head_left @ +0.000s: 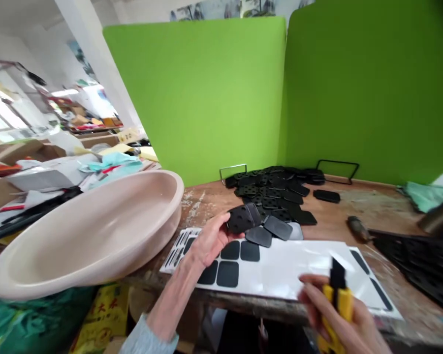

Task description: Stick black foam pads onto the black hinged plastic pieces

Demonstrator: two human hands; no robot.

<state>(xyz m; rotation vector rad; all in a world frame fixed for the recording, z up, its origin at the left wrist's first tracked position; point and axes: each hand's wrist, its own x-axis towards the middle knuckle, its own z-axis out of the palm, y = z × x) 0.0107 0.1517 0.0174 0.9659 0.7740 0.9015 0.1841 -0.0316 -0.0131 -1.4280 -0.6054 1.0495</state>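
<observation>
My left hand point(210, 241) grips a black rounded piece with small holes or dots point(240, 220), raised above the bench. In my right hand point(339, 314), blurred by motion, is a yellow utility knife point(342, 300) with its dark blade pointing up. Below both hands lies a white backing sheet point(280, 265) bearing dark rounded-square stickers point(228, 274) on its left part. Two loose dark pads point(278, 227) rest at the sheet's upper edge. Behind them spreads a heap of black perforated pieces point(273, 189).
A large pale oval basin point(107, 231) stands at the left. Green panels point(206, 98) rise behind the wooden bench point(203, 199). A dark-handled tool point(358, 229), more black parts point(421, 260) and a green cloth point(426, 195) lie at the right.
</observation>
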